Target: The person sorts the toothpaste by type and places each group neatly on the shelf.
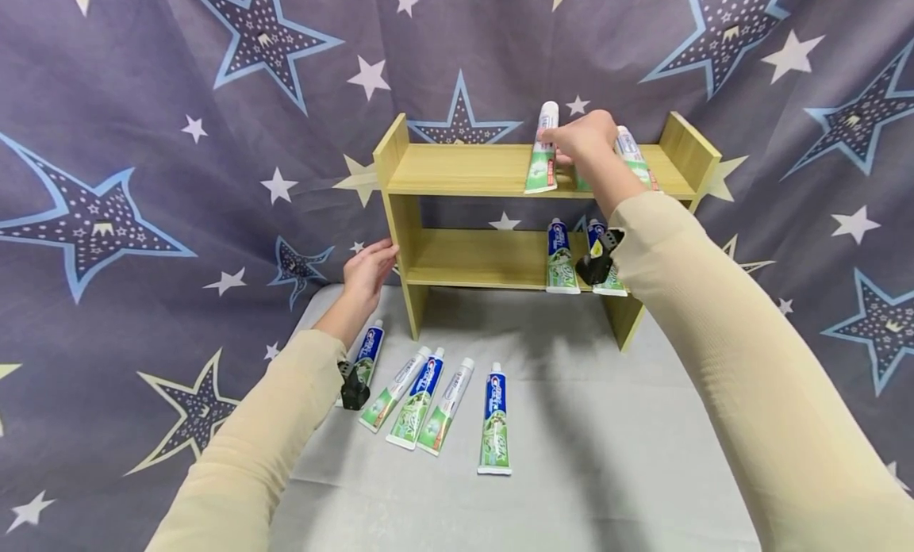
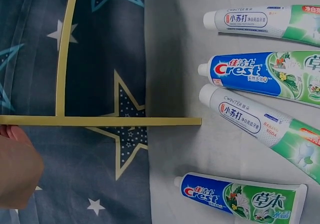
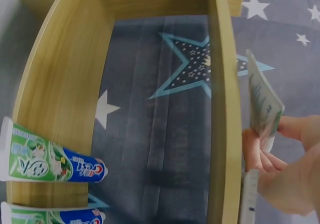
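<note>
My right hand (image 1: 587, 136) pinches a white-and-green toothpaste tube (image 1: 541, 151) between thumb and fingers at the upper board of a wooden shelf (image 1: 457, 167). In the right wrist view that toothpaste tube (image 3: 263, 101) appears nearly edge-on. Another white-and-green tube (image 1: 634, 157) lies to the right on the upper board, and one more behind my hand is mostly hidden. Two blue-and-green Crest tubes (image 1: 561, 258) lie on the lower board, the right one partly covered by the wrist camera. My left hand (image 1: 370, 271) touches the outside of the shelf's left side panel with extended fingers.
On the grey tabletop (image 1: 557, 457) in front of the shelf lie several tubes, including a Crest tube (image 1: 495, 421) set apart and a white-and-green tube (image 1: 446, 408). Another Crest tube (image 1: 368, 354) lies beside my left wrist. A star-patterned curtain (image 1: 485, 52) hangs behind.
</note>
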A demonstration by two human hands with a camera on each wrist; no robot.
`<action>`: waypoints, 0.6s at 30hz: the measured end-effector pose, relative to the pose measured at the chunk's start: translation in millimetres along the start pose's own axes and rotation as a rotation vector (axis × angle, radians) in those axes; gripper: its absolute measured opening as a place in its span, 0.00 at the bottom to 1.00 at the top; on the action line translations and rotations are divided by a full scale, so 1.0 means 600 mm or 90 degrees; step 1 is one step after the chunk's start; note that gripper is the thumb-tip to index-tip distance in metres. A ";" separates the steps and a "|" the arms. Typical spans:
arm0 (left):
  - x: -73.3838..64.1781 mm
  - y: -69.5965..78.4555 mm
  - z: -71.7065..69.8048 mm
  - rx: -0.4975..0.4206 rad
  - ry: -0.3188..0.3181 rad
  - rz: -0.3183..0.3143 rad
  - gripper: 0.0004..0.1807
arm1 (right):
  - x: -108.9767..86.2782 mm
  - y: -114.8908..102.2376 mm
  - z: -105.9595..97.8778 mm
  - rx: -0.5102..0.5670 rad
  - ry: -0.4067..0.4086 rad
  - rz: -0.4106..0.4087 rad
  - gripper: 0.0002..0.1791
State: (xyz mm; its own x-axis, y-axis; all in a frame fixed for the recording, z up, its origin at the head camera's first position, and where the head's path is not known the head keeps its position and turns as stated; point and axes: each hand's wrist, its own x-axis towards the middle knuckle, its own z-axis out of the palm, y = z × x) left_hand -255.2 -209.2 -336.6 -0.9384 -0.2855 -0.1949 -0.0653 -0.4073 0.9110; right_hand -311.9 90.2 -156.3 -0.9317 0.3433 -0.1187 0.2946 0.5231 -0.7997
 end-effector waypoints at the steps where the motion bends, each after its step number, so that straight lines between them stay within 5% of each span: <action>1: 0.000 0.000 0.000 0.000 0.000 0.001 0.25 | 0.000 0.000 0.002 -0.033 0.007 -0.014 0.43; 7: 0.001 -0.003 0.002 0.008 0.009 -0.002 0.25 | 0.001 0.002 0.011 -0.179 0.039 -0.089 0.41; 10: 0.001 -0.004 0.002 0.008 0.011 -0.006 0.25 | 0.000 0.003 0.014 -0.197 0.034 -0.103 0.43; 15: 0.001 -0.003 0.000 0.003 0.011 -0.005 0.25 | -0.004 0.007 0.017 -0.185 0.030 -0.150 0.27; 18: 0.002 -0.001 0.000 0.005 0.008 0.002 0.25 | -0.006 0.008 0.015 -0.180 0.021 -0.157 0.26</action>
State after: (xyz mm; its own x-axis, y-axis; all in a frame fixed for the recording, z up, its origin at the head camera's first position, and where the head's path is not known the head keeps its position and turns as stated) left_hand -256.2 -209.0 -337.5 -0.9343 -0.2969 -0.1970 -0.0656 -0.4002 0.9141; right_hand -309.1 84.6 -164.8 -0.9760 0.2023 0.0806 0.1129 0.7866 -0.6071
